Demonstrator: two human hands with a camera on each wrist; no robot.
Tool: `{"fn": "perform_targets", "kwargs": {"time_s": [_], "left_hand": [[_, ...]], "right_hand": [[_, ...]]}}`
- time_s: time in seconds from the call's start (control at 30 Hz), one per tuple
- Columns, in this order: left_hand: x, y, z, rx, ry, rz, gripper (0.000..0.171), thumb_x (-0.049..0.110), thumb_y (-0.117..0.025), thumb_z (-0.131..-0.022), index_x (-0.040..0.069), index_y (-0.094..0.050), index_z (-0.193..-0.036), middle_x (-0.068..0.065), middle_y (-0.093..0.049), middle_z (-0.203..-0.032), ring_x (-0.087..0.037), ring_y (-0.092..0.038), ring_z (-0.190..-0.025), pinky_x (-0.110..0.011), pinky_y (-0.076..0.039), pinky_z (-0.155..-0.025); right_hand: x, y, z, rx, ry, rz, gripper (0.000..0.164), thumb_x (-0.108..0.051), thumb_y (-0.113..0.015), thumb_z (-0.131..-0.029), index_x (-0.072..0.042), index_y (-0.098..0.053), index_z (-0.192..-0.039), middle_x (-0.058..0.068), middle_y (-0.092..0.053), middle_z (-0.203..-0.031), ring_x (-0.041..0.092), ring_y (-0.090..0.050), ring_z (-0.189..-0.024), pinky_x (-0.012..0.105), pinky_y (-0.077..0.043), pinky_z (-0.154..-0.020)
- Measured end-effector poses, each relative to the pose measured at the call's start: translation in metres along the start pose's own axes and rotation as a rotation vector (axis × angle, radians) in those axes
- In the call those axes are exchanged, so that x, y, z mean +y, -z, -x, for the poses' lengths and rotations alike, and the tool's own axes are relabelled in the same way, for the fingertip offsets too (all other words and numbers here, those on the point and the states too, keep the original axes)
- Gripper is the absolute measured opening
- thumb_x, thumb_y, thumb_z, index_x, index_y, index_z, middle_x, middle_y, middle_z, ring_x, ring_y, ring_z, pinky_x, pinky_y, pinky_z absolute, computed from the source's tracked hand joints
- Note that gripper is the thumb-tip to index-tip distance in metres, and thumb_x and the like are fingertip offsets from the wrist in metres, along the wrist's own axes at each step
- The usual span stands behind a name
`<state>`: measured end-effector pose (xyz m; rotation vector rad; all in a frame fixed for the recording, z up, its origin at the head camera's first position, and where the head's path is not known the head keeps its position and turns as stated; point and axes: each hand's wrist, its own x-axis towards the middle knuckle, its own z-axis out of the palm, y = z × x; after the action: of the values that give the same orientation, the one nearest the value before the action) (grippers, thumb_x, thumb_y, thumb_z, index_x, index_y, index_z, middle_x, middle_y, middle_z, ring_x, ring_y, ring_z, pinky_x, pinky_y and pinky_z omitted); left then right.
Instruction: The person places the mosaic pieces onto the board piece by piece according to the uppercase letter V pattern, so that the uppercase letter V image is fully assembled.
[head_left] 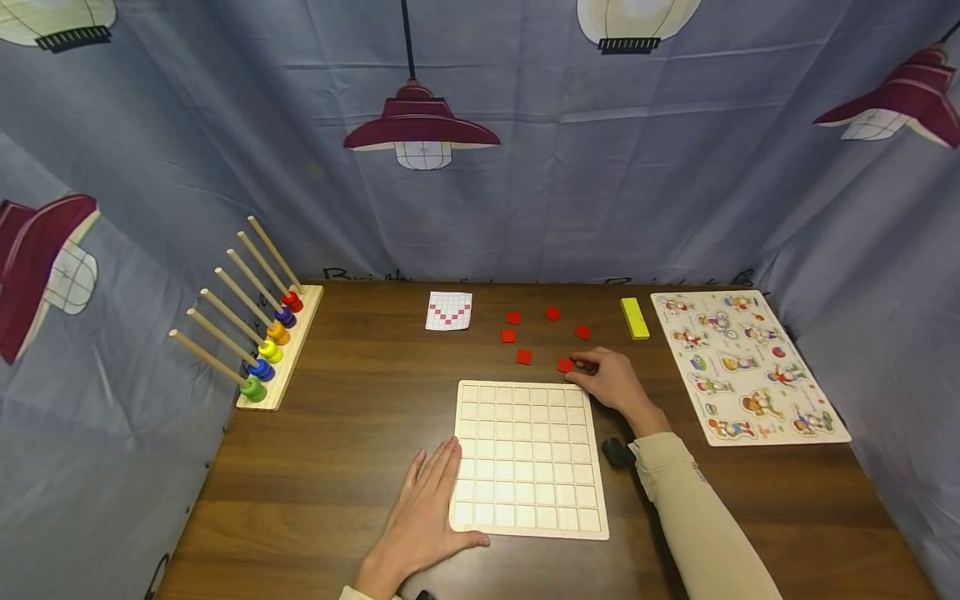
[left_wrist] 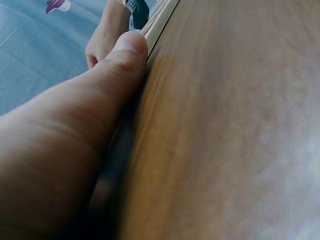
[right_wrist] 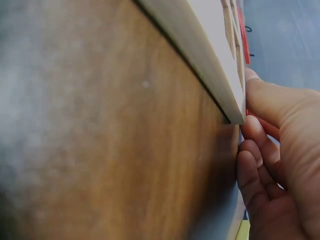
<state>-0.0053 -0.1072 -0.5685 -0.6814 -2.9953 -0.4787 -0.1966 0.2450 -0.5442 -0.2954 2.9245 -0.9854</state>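
A pale wooden grid board (head_left: 528, 458) lies flat on the table. My left hand (head_left: 423, 508) rests at its lower left corner, fingers straight along the left edge, thumb by the near edge; in the left wrist view the thumb (left_wrist: 131, 47) touches the board's side. Just beyond the board's far right corner, my right hand (head_left: 609, 379) pinches a small red square tile (head_left: 566, 365) between thumb and fingers. In the right wrist view those fingers (right_wrist: 257, 132) partly hide the tile. Several more red tiles (head_left: 524, 357) lie scattered behind the board.
A white card with a red grid pattern (head_left: 449, 311) lies at the back. Further right are a yellow block (head_left: 634, 318) and a picture puzzle board (head_left: 742, 362). At the left stands a peg rack with coloured rings (head_left: 277, 375). A curtain (head_left: 525, 208) hangs behind the table.
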Motion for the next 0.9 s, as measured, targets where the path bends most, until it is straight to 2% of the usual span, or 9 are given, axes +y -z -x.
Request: {"fn": "perform_targets", "kwargs": {"time_s": [0.23,0.37,0.5,0.7,0.9], "left_hand": [[0.001,-0.001,0.0,0.003,0.005,-0.006,0.132,0.094,-0.053,-0.07,0.006,-0.019,-0.163,-0.007,-0.021,-0.172,-0.02,-0.025,-0.158,-0.046,-0.011,-0.128],[0.001,0.0,-0.002,0.009,0.008,-0.014,0.131,0.093,-0.054,-0.071,0.007,-0.021,-0.163,-0.006,-0.023,-0.171,-0.019,-0.026,-0.157,-0.047,-0.014,-0.128],[0.001,-0.001,-0.003,0.005,0.01,-0.024,0.13,0.093,-0.053,-0.072,0.007,-0.022,-0.163,-0.006,-0.024,-0.171,-0.019,-0.026,-0.157,-0.047,-0.014,-0.129],[0.002,-0.002,-0.003,-0.004,0.022,-0.027,0.13,0.093,-0.055,-0.071,0.008,-0.022,-0.163,-0.005,-0.023,-0.171,-0.02,-0.029,-0.156,-0.046,-0.014,-0.129],[0.002,-0.001,-0.004,-0.021,0.028,-0.013,0.13,0.091,-0.058,-0.071,0.008,-0.02,-0.164,-0.005,-0.022,-0.171,-0.02,-0.028,-0.157,-0.046,-0.011,-0.129]], "right_hand": [[-0.001,0.001,-0.003,-0.037,0.062,0.069,0.036,-0.025,-0.076,-0.092,0.0,-0.073,-0.118,0.011,-0.071,-0.103,0.028,-0.067,-0.094,0.046,-0.058,-0.085],[-0.006,0.003,0.006,-0.048,0.08,0.07,0.034,-0.026,-0.074,-0.093,-0.002,-0.071,-0.118,0.009,-0.07,-0.106,0.024,-0.064,-0.095,0.043,-0.056,-0.086],[-0.02,0.006,0.031,-0.019,0.151,0.04,0.029,-0.025,-0.078,-0.09,-0.005,-0.074,-0.111,0.003,-0.068,-0.098,0.016,-0.06,-0.085,0.034,-0.054,-0.076],[-0.048,-0.005,0.08,0.022,0.321,0.024,0.022,-0.018,-0.086,-0.08,-0.009,-0.077,-0.098,-0.005,-0.067,-0.088,0.008,-0.056,-0.078,0.023,-0.051,-0.068],[-0.066,-0.02,0.115,-0.036,0.424,0.014,0.021,-0.019,-0.087,-0.08,-0.013,-0.076,-0.097,-0.007,-0.067,-0.089,0.006,-0.057,-0.079,0.02,-0.052,-0.068]]}}
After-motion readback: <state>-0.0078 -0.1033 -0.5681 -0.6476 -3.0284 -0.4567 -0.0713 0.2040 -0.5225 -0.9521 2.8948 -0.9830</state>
